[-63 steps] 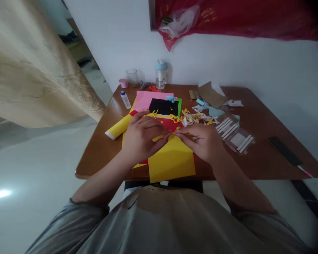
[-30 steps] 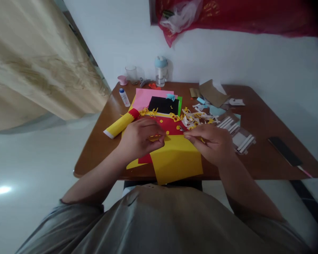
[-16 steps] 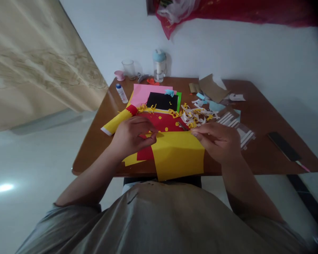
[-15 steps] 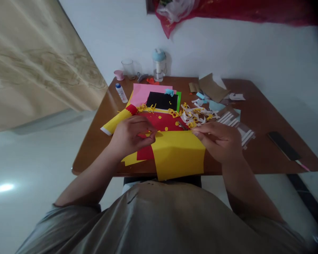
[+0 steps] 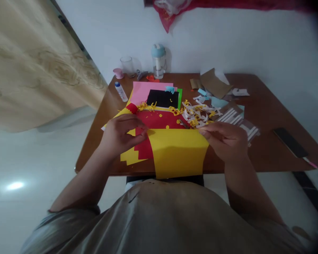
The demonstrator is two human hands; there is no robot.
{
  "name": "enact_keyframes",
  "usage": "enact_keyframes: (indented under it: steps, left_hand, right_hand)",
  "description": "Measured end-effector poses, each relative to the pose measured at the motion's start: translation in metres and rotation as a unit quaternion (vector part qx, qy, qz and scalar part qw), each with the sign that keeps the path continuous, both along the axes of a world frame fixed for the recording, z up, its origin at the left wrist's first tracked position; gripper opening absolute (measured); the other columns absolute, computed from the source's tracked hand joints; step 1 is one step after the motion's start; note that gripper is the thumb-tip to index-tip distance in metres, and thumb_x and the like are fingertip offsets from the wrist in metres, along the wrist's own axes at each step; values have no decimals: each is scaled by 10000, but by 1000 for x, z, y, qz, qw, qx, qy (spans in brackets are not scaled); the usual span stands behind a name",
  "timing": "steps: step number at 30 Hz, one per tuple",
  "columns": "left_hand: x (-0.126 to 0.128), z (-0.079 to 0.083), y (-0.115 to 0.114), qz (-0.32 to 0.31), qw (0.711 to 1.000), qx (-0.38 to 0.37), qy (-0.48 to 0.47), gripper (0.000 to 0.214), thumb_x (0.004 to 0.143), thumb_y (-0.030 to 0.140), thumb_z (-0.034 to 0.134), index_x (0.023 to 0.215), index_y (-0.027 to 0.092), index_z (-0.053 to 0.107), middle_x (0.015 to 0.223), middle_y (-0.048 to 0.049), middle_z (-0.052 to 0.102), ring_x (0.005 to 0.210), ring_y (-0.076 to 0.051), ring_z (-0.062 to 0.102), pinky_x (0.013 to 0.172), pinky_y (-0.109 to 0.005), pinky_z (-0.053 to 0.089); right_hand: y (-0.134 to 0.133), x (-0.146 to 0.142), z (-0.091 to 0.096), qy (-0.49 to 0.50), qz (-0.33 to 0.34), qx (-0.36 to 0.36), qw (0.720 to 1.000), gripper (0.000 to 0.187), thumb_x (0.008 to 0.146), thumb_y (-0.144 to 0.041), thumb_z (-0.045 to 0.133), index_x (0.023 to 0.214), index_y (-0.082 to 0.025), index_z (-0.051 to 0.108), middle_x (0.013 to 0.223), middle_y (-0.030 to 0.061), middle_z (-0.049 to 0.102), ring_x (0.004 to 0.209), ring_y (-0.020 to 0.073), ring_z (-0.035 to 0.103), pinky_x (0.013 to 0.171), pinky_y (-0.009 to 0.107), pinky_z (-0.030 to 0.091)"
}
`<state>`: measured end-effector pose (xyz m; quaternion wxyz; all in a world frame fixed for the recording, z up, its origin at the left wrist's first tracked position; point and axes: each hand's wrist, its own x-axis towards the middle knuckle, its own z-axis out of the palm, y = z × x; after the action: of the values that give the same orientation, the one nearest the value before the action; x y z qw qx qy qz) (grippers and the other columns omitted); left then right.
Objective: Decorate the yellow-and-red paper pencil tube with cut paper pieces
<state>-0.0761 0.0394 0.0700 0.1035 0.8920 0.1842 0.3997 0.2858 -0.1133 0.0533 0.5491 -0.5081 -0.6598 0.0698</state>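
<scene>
A yellow sheet of paper [image 5: 178, 155] hangs between my hands, its top edge pulled nearly straight and its lower edge dipping past the table's front edge. At its upper left corner, thumb and fingers of my left hand [image 5: 122, 134] are pinched together. My right hand [image 5: 226, 139] pinches the upper right corner. Red paper [image 5: 159, 121] with small yellow dots lies under and behind the sheet. Just behind my left hand is a rolled yellow tube with a red scalloped end [image 5: 132, 108], partly covered by that hand.
Yellow and white paper scraps [image 5: 198, 113] are piled behind my right hand. A black sheet [image 5: 163, 98] lies on pink paper [image 5: 148, 90]. A glue bottle [image 5: 121, 91], a glass [image 5: 127, 67] and a water bottle [image 5: 158, 61] stand further back. A phone [image 5: 290, 142] lies at right.
My hands have moved apart, the left one leftward and the right one rightward. The yellow sheet's top edge now spans wider between them. The view has shifted slightly.
</scene>
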Motion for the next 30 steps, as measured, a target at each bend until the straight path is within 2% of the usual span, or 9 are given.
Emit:
enact_keyframes:
  steps: [7, 9, 12, 15, 18, 20, 22, 26, 30]
  left_hand:
    - [-18, 4, 12, 105, 992, -13, -67, 58, 946, 233, 909, 933, 238, 853, 941, -25, 864, 842, -178, 811, 803, -326, 653]
    - [-11, 2, 11, 78, 986, -72, -127, 79, 974, 290, 918, 1029, 243, 887, 1004, -46, 882, 911, -189, 836, 853, -328, 684]
    - [15, -2, 3, -58, 960, -236, -137, 527, 1029, 505, 899, 1475, 232, 827, 1372, -172, 887, 1195, -280, 881, 1017, -402, 741]
    - [47, -3, -9, -22, 974, -213, -78, 349, 958, 463, 1003, 1176, 204, 918, 1152, -126, 932, 1054, -256, 891, 979, -369, 727]
    - [66, -2, -18, -25, 982, -174, -73, 190, 1055, 378, 908, 991, 199, 915, 938, -65, 913, 815, -190, 847, 758, -300, 667]
    - [71, -2, -21, -37, 986, -155, -54, 150, 1062, 349, 900, 1023, 205, 918, 947, -62, 913, 770, -177, 829, 715, -296, 634]
    - [73, -3, -25, -45, 990, -131, -40, 116, 1056, 330, 906, 1046, 214, 911, 959, -68, 908, 772, -179, 820, 720, -311, 623]
    - [77, -4, -35, -68, 991, -110, -46, 73, 1042, 277, 912, 1075, 218, 886, 924, -57, 879, 768, -175, 790, 707, -319, 594]
    - [79, -5, -44, -81, 984, -142, -64, 89, 1046, 226, 895, 1132, 207, 883, 935, -54, 874, 775, -160, 792, 691, -296, 581]
  right_hand:
    - [-2, 7, 2, 64, -77, 9, 995, 39, 965, -284, 970, 991, -304, 949, 936, 32, 940, 821, 262, 908, 756, 394, 758]
    - [-1, 8, 1, 81, -98, 11, 992, 69, 938, -324, 995, 952, -281, 943, 904, 40, 934, 797, 265, 904, 724, 388, 756]
    - [2, 9, -7, 85, -104, 4, 991, 79, 940, -342, 995, 962, -289, 941, 925, 38, 938, 803, 268, 902, 718, 387, 755]
    - [3, 10, -13, 81, -105, -11, 991, 62, 973, -343, 959, 1005, -295, 937, 962, 34, 942, 835, 275, 906, 739, 403, 758]
    - [2, 5, -7, 19, -126, -13, 992, 267, 995, -289, 927, 1261, -317, 929, 1215, 65, 946, 1099, 331, 914, 963, 513, 772]
    - [0, -6, 3, -81, -135, 23, 987, 496, 992, -236, 916, 1469, -358, 857, 1425, 80, 898, 1312, 379, 857, 1212, 639, 678]
    - [1, -21, 15, -165, -98, 43, 980, 479, 996, -190, 897, 1433, -380, 853, 1407, 54, 904, 1316, 381, 853, 1353, 703, 547]
    - [8, -44, 27, -165, -22, 31, 986, 207, 1040, -151, 783, 1134, -314, 868, 1090, 27, 942, 1021, 273, 906, 1022, 465, 731]
    - [13, -49, 27, -144, 6, 1, 990, 175, 985, -121, 737, 987, -281, 806, 962, 9, 908, 884, 221, 875, 855, 356, 710]
